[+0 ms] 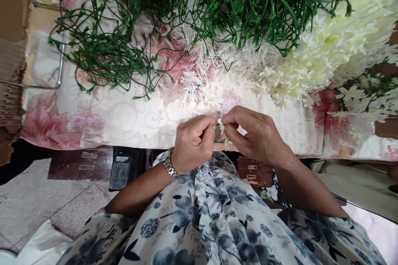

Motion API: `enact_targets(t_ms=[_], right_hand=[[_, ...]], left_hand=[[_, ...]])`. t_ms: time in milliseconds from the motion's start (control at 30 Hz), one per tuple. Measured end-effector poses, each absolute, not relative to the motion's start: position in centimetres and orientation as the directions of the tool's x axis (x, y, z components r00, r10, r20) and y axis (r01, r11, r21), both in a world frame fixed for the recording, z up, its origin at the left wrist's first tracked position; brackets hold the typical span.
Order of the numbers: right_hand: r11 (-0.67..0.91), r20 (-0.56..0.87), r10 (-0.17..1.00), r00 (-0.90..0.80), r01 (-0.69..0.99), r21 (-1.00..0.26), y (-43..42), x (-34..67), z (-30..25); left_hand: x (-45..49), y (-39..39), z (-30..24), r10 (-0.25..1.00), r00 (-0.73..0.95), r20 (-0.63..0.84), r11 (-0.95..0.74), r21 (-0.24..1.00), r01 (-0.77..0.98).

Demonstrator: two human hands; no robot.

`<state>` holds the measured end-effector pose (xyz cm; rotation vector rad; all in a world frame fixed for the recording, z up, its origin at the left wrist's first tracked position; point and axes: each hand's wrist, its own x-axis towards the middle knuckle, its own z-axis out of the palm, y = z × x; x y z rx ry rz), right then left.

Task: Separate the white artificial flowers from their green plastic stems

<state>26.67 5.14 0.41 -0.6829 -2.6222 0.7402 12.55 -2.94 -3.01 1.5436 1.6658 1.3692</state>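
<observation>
My left hand (194, 143), with a metal watch on its wrist, is closed in a pinch just over the table's front edge. It meets my right hand (259, 134), whose thumb and forefinger are also pinched together. Between the fingertips shows a small white artificial flower (221, 122) with a bit of green stem. Fingers hide most of both parts. Just beyond the hands, a small bunch of white stamen sticks (192, 87) and several loose cream blossoms (213, 93) lie on the floral tablecloth (130, 122).
Green plastic stems (248, 4) are heaped at the back, with a looser tangle (105, 49) at left. White stamen sticks (211, 49) lie under them. A large pile of cream blossoms (329, 49) fills the right, beside finished-looking white flower sprays (357, 95). A metal rod frame (59, 66) stands at left.
</observation>
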Motion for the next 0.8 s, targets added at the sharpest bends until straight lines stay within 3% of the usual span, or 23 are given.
enact_targets(t_ms=[800], right_hand=[[0.768, 0.217, 0.548, -0.808, 0.383, -0.513, 5.0, 26.5, -0.9]], left_hand=[[13.1, -2.4, -3.4, 0.913, -0.224, 0.342, -0.155, 0.796, 0.585]])
